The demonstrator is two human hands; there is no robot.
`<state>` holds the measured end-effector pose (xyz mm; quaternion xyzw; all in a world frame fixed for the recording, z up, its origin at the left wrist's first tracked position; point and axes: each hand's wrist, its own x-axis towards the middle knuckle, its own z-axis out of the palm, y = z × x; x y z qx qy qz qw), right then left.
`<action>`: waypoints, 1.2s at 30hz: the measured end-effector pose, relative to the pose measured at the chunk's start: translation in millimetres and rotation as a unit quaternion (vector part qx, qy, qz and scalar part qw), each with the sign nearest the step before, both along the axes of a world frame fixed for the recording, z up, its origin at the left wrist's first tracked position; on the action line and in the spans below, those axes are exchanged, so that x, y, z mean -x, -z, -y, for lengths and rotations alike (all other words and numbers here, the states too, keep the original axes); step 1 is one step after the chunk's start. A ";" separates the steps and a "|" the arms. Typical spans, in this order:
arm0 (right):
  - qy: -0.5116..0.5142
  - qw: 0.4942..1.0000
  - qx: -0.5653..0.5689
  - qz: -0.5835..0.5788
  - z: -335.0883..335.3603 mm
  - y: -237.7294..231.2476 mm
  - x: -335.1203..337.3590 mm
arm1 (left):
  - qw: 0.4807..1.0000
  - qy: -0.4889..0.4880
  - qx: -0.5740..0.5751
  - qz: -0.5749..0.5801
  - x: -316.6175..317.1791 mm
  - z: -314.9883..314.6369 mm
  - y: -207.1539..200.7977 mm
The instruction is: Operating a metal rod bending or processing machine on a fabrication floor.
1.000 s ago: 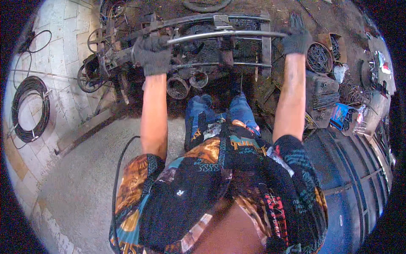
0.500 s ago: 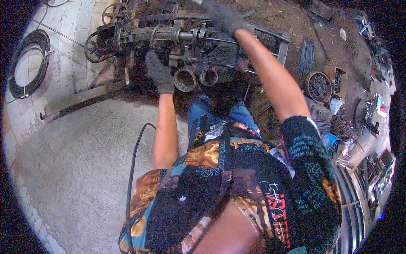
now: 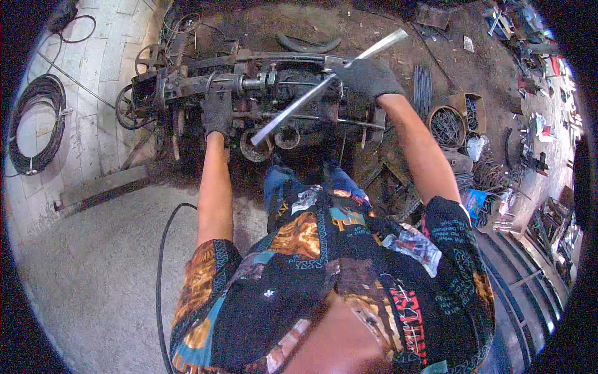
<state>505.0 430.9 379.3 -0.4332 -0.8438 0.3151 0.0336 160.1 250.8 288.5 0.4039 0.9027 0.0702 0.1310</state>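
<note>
My right hand [image 3: 369, 78], in a dark grey glove, grips a long shiny metal bar [image 3: 291, 113]. The bar slants across the front of a dark, greasy machine [image 3: 249, 84], one end up to the right of the hand, the other low over two round cups. Over on the machine's left part rests my left hand [image 3: 217, 113], also gloved; its fingers blend into the dark metal, so their grip is hard to make out. A round metal cup [image 3: 287, 138] sits at the machine's near side, with another cup [image 3: 254, 149] beside it, partly behind the bar.
A coil of black cable [image 3: 38, 124] lies on pale tiles at left. At right are a bundle of thin rods [image 3: 422, 90], a round basket of metal pieces [image 3: 447, 126] and a box [image 3: 467, 112]. A black cable [image 3: 163, 268] runs along my left side.
My right hand has come nearer and the bar now lies slanted across the machine; earlier most of it was out of view. My left hand has shifted slightly left in the picture.
</note>
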 end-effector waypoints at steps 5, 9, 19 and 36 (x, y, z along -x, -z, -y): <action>0.006 0.988 -0.083 -0.130 29.7 17.8 50.5 | 0.993 -0.024 -0.030 0.111 10.6 9.1 20.3; -0.094 0.988 -0.115 -0.047 41.9 16.4 56.2 | 0.995 0.087 -0.048 -0.001 41.6 14.0 63.0; -0.145 0.959 -0.075 0.231 87.9 -0.7 -9.8 | 0.992 0.080 -0.013 0.097 75.8 10.6 67.9; 0.026 0.995 -0.094 -0.001 36.2 33.9 85.9 | 0.985 0.124 0.017 0.115 114.0 4.2 91.0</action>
